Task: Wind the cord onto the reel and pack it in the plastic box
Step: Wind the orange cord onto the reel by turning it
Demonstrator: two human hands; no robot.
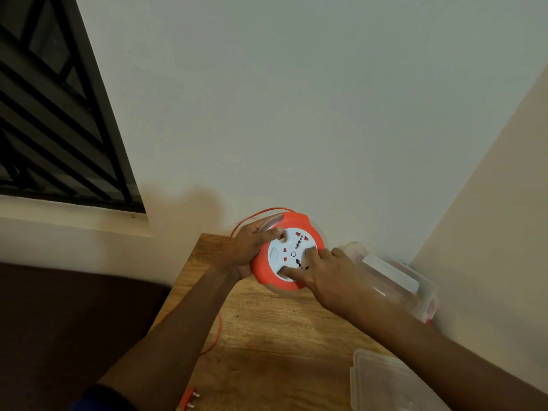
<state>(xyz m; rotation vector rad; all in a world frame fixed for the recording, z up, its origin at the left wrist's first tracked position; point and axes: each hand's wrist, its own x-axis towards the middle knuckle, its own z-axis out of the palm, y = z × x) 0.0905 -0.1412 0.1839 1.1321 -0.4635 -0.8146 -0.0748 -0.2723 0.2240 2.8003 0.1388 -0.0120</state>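
Reel (287, 254) of smooth orange and white plastic, cord (214, 336) with smooth orange sheath, clear glossy plastic box (397, 277), translucent plastic lid (385, 384), wood-grain table (267, 336) with satin finish, matt painted wall (296, 114)

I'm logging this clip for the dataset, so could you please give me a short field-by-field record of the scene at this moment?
reel: orange, white socket face, held above the table's far edge
left hand: grips the reel's left rim, thumb on the white face
right hand: fingers pressed into the white face's recesses
cord: orange, loose, trailing down over the table
plug: at the table's near edge
plastic box: clear, right of the reel
lid: clear, off, near right
table: wooden
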